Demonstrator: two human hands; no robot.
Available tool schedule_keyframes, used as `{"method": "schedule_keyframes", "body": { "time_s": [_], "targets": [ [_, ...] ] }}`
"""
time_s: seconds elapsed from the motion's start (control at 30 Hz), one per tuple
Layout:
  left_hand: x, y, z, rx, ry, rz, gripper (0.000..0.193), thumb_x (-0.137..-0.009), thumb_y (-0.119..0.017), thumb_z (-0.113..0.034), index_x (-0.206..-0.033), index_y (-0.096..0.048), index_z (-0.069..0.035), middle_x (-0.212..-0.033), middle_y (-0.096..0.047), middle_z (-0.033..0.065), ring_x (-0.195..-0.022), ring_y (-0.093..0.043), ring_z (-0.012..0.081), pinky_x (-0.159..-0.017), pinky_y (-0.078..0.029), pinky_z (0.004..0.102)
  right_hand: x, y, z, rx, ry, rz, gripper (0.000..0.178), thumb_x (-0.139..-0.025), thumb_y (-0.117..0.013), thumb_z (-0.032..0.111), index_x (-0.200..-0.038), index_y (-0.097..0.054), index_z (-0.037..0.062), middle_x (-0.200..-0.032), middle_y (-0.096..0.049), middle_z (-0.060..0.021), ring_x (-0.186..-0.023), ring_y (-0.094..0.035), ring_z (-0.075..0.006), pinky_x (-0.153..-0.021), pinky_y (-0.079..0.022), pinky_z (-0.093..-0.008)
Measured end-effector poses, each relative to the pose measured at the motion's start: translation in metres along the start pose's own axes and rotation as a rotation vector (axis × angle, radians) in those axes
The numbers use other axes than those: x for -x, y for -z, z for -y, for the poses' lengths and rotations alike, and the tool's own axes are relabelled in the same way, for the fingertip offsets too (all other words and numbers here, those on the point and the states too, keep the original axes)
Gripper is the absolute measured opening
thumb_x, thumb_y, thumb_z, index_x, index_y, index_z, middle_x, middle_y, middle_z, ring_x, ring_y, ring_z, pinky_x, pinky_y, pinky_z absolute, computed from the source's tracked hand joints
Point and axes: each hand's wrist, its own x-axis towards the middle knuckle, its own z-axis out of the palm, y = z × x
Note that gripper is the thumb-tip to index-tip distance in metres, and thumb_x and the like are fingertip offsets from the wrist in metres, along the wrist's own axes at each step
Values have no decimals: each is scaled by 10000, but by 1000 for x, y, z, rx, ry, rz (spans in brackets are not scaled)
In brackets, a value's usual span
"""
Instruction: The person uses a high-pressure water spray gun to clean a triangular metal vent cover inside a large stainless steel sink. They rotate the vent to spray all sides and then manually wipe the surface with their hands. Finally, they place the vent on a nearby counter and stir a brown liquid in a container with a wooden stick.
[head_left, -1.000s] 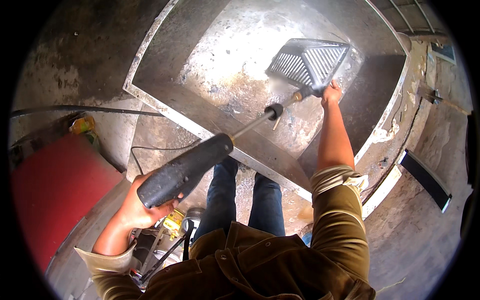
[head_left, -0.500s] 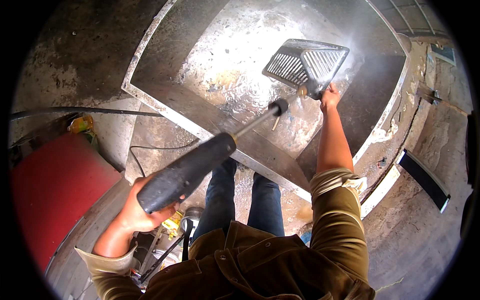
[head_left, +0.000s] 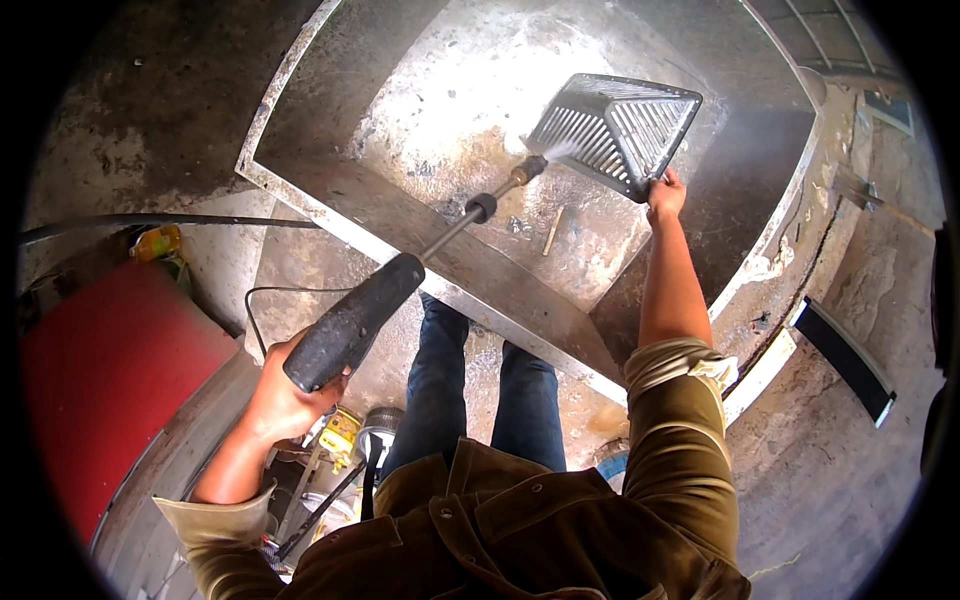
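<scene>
While the big steel wash basin (head_left: pixel 330 130) gleams wet, the slatted metal grille (head_left: pixel 618 130) stands tilted inside it, its corner gripped by the right hand (head_left: pixel 665 195). Left hand (head_left: pixel 285 400) clenches the pressure-washer gun (head_left: pixel 400 290), spraying its near edge; rinsing looks unfinished.

Hard daylight falls from above, glaring white off the wet metal basin (head_left: pixel 470 110) beyond the hands. The basin's right wall beside the right hand (head_left: pixel 665 195) lies in deep shadow. Spray at the nozzle (head_left: pixel 530 170) blurs softly. Straight edges bow outward; the corners are black from the fisheye rim.
</scene>
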Motion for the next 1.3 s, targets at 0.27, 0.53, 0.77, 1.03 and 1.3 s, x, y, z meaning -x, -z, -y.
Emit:
{"method": "schedule_keyframes", "body": {
  "time_s": [0.27,0.53,0.77,1.03,1.3],
  "targets": [
    [-13,-2,0,-50,-33,-11,297,-695,-676,-15,-982,-602,1,-770,-642,124,-688,-619,190,-682,-489,312,-17,6,-26,111,-3,-88,480,-776,-522,-106,-1254,-532,-59,-957,-685,-157,-773,-649,-181,-669,-495,-274],
    [-18,-6,4,-101,-88,8,282,-680,-667,-37,-949,-596,2,-734,-629,164,-667,-638,297,-659,-491,348,-4,-3,-12,172,27,-227,455,-741,-562,-76,-1192,-596,-35,-871,-704,-114,-764,-649,-156,-712,-485,-272],
    [-29,-12,7,-113,-79,-13,279,-677,-669,-56,-939,-591,-3,-728,-615,190,-691,-631,361,-647,-486,367,-7,0,-10,265,16,-167,435,-708,-658,-16,-1141,-651,22,-900,-702,-108,-787,-637,-165,-723,-473,-299],
    [-41,-16,9,-127,-120,-30,264,-688,-660,-63,-935,-588,-3,-726,-613,190,-680,-623,364,-645,-486,370,7,-5,8,336,20,-169,425,-700,-667,-22,-1124,-649,0,-961,-695,-130,-822,-638,-178,-748,-473,-299],
    [-55,-15,11,-121,-119,-37,223,-704,-636,-56,-914,-579,-7,-754,-617,214,-739,-624,399,-660,-489,388,14,-2,17,350,0,-190,496,-700,-667,-16,-1193,-618,10,-922,-702,-129,-792,-640,-163,-730,-478,-292]
  ]
}}
